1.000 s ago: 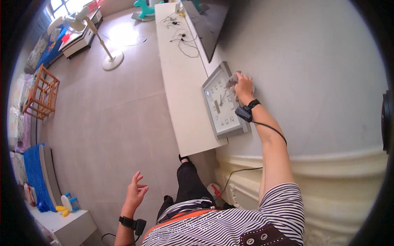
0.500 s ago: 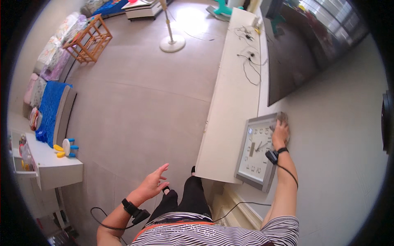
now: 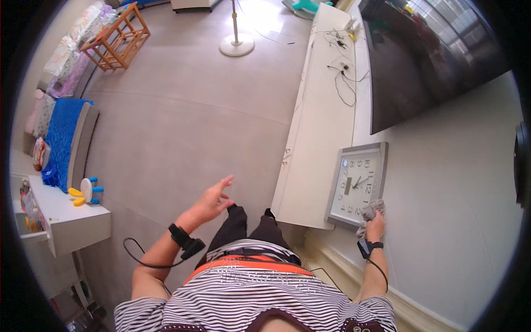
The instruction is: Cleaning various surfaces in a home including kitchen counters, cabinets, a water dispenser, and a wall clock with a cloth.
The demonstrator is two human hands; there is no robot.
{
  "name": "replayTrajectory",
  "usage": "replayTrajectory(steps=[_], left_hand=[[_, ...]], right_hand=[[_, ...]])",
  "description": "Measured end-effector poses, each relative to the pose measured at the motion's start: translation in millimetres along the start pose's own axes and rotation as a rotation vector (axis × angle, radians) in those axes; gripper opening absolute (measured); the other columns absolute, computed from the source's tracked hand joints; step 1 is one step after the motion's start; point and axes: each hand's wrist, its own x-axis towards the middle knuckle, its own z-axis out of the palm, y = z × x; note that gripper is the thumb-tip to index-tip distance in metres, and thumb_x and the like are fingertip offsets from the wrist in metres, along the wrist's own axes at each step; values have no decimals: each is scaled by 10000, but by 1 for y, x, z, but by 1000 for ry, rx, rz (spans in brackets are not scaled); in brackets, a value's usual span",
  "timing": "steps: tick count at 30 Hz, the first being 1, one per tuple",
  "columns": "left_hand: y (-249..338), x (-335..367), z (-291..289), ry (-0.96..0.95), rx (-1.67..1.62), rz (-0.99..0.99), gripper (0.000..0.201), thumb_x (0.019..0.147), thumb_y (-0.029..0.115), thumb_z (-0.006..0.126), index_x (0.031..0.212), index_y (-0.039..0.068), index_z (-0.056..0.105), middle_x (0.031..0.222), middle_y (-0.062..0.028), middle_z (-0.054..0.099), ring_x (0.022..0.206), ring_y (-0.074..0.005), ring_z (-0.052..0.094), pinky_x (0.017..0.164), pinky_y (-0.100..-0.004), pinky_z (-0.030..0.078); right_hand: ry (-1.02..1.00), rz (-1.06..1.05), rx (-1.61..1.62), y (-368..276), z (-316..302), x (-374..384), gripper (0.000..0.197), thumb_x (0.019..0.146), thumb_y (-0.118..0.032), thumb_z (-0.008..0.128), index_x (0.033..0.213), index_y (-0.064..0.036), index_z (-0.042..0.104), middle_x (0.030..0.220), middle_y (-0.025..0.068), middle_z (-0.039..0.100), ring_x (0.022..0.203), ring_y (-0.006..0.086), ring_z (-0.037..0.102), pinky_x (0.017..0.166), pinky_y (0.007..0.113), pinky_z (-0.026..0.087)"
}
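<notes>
A square wall clock [image 3: 358,182] with a grey frame and white face leans at the near end of the long white cabinet [image 3: 315,149], against the wall. My right hand [image 3: 376,224] is closed on a grey cloth [image 3: 371,211], which touches the clock's frame at its near right corner. Part of that corner is hidden behind the cloth. My left hand [image 3: 212,201] hangs in the air over the floor with its fingers apart and nothing in it. Each wrist wears a black strapped device with a cable.
A large dark television [image 3: 431,66] stands above the cabinet's far part, with loose black cables [image 3: 344,77] beside it. On the left are a white desk [image 3: 77,221], a small stool [image 3: 87,190], a blue-covered sofa [image 3: 63,133] and a wooden rack [image 3: 119,41]. A round stand base [image 3: 237,46] rests farther off.
My right hand has moved the cloth along the clock's right edge, from the far corner to the near corner. My left hand stays raised and open. The whole view has shifted slightly.
</notes>
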Motion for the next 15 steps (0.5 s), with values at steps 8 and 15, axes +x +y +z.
replayTrajectory(steps=[8, 15], left_hand=[[-18, 21, -82, 37, 16, 63, 814, 940, 5, 717, 1622, 174, 307, 1473, -221, 568, 1054, -272, 731, 810, -357, 623], [-48, -16, -93, 177, -103, -44, 791, 935, 10, 721, 1609, 144, 329, 1444, -249, 579, 1016, -273, 733, 814, -357, 611]], right_hand=[[-534, 564, 354, 20, 55, -99, 318, 797, 0, 773, 1107, 66, 739, 1045, 184, 769, 915, 324, 762, 818, 449, 606], [-1109, 418, 1524, -186, 66, -42, 410, 983, -276, 687, 1291, -5, 677, 1192, 99, 741, 1073, 221, 720, 944, 395, 588]])
